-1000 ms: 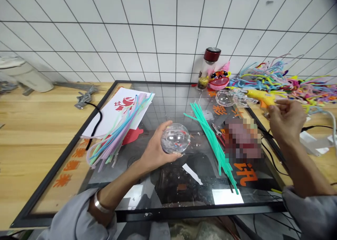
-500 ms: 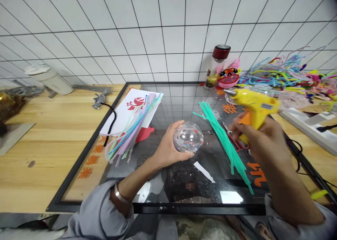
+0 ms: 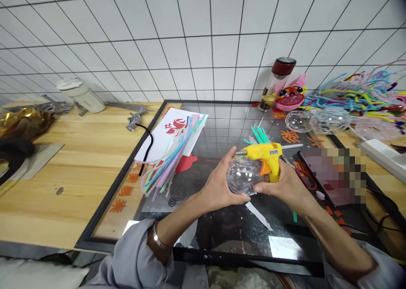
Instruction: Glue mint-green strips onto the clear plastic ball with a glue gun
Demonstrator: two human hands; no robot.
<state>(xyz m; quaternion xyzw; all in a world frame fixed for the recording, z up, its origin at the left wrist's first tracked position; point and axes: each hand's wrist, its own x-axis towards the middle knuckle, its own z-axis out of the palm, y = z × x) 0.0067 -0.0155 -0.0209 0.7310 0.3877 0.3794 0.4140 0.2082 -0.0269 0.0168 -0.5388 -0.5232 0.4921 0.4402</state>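
Note:
My left hand [image 3: 218, 183] wraps round the left side of a clear plastic ball [image 3: 243, 177], held above the dark glass tabletop. In my right hand [image 3: 285, 185] is a yellow glue gun [image 3: 261, 151] with an orange trigger. Its metal nozzle points left, over the top of the ball and near my left fingertips; I cannot tell whether it touches the ball. My right thumb lies against the ball's lower right side. Green pipe cleaners [image 3: 260, 134] lie behind the glue gun, partly hidden by it and my right hand. A white paper strip [image 3: 258, 216] lies below the ball.
Pastel pipe cleaners [image 3: 177, 154] lie across white paper [image 3: 158, 130] at left. A phone [image 3: 333, 179] and red-handled scissors [image 3: 306, 177] are at right. Behind stand a lidded glass bottle [image 3: 272, 84] and clear plastic shells [image 3: 298, 121]. A power strip [image 3: 383, 156] sits far right.
The glue gun in my right hand has come left and down to the ball. My right thumb now rests on the ball. The view has turned, and a phone shows at right.

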